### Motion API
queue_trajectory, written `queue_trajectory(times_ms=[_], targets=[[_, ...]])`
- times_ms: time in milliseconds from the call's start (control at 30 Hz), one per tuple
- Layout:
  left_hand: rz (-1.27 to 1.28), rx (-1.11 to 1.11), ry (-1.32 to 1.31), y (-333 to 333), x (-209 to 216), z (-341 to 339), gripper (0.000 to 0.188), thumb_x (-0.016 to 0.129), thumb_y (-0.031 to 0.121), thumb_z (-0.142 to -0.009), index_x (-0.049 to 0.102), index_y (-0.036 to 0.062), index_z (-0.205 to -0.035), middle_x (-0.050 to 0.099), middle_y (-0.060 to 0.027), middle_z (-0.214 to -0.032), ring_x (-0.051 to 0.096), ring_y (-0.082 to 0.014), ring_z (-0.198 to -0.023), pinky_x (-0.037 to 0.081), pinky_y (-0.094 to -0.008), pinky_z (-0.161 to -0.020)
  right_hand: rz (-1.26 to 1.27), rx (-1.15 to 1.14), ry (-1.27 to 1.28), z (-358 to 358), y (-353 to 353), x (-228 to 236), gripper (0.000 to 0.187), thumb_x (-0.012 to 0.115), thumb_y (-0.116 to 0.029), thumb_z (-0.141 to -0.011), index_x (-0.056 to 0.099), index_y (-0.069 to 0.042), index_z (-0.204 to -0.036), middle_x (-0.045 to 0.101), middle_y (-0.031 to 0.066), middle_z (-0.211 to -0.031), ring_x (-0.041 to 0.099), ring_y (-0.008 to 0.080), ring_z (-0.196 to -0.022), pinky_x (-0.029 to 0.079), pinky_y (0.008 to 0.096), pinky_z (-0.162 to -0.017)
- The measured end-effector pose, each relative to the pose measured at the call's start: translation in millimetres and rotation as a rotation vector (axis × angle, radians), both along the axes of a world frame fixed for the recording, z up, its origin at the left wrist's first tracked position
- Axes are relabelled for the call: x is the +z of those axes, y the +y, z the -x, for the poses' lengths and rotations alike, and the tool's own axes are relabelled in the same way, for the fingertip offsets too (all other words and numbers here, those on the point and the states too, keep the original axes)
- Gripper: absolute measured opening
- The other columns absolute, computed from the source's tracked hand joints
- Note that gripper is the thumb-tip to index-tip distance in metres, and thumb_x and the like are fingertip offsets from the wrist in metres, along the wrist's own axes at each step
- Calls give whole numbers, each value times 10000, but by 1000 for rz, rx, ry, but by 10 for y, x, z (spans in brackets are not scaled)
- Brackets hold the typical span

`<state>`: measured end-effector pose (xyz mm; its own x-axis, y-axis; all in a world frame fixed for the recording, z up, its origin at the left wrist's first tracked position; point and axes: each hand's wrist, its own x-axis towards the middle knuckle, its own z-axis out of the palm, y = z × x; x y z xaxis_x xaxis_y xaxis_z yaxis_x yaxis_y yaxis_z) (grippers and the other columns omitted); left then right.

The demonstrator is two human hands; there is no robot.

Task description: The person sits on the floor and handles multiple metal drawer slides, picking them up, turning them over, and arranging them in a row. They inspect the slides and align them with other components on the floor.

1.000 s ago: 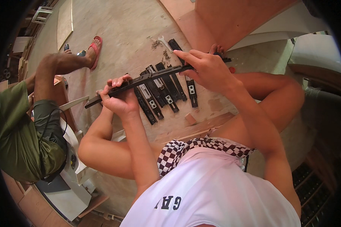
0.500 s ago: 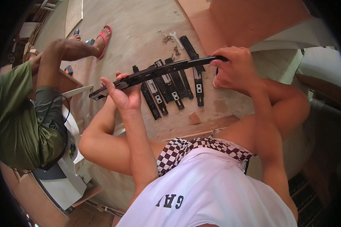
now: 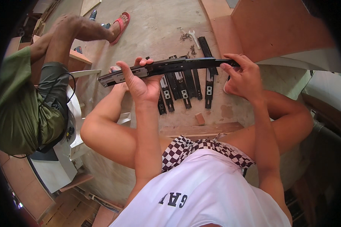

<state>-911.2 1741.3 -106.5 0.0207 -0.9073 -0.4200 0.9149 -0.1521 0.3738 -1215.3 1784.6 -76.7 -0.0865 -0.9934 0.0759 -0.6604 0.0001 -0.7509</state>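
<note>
A long black drawer slide (image 3: pixel 182 65) is held up in front of me, partly extended, nearly level across my view. My left hand (image 3: pixel 142 81) supports its thicker left part from below, fingers curling over the far edge. At the slide's thin right end, my right hand (image 3: pixel 243 76) pinches the tip between thumb and fingers. Beneath it, on the floor, several more black drawer slides (image 3: pixel 209 90) lie side by side, some with silver fittings. The held slide hides parts of them.
An open-end wrench (image 3: pixel 194 39) and a scatter of screws (image 3: pixel 185 36) lie beyond the slides. A small wooden block (image 3: pixel 200 118) is near my lap. Reddish-brown panels (image 3: pixel 280 30) stand at the far right. Another person (image 3: pixel 30 113) in green sits at my left, with a pink sandal (image 3: pixel 121 27).
The held slide has turned closer to level and shifted slightly right in view, with both hands still on it. The whole view has also shifted a little.
</note>
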Motion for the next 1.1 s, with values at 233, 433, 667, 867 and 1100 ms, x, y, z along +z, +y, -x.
queue_trajectory(times_ms=[233, 433, 667, 867, 1100], targets=[[-50, 79, -42, 2, 81, 228, 866, 773, 819, -656, 592, 70, -1053, 583, -43, -861, 582, -235, -898, 481, -560, -934, -1, -9, -45, -254, -21, -37, 546, 829, -250, -881, 641, 14, -1321, 720, 200, -984, 713, 225, -727, 564, 346, -706], [-4, 121, -80, -32, 197, 357, 1021, 672, 951, -593, 596, 59, -1084, 592, -64, -876, 578, -261, -901, 479, -541, -907, 107, -53, 84, -429, -102, -4, 497, 841, -254, -869, 664, -7, -1263, 761, 171, -954, 744, 212, -813, 571, 338, -766], [131, 93, -86, -136, 162, 392, 617, 758, 593, -866, 593, 80, -1165, 622, -116, -955, 611, -299, -993, 494, -546, -929, 85, -116, -1, -518, -182, 80, 503, 842, -251, -859, 659, 81, -1189, 766, 207, -910, 776, 258, -859, 588, 350, -768], [286, 102, -31, -197, 117, 465, 249, 609, 205, -1027, 571, 78, -1238, 636, -161, -1224, 594, -365, -1245, 483, -615, -1053, 29, -154, -45, -532, -201, 169, 430, 841, -263, -861, 697, 41, -1128, 761, 155, -837, 746, 195, -766, 567, 321, -735], [414, 101, -33, -231, 78, 465, 304, 599, 262, -1051, 570, 72, -1287, 637, -101, -1279, 594, -314, -1266, 503, -523, -1091, 55, -180, -65, -572, -183, 246, 393, 818, -251, -887, 703, 30, -1137, 756, 148, -829, 730, 172, -754, 555, 314, -715]])
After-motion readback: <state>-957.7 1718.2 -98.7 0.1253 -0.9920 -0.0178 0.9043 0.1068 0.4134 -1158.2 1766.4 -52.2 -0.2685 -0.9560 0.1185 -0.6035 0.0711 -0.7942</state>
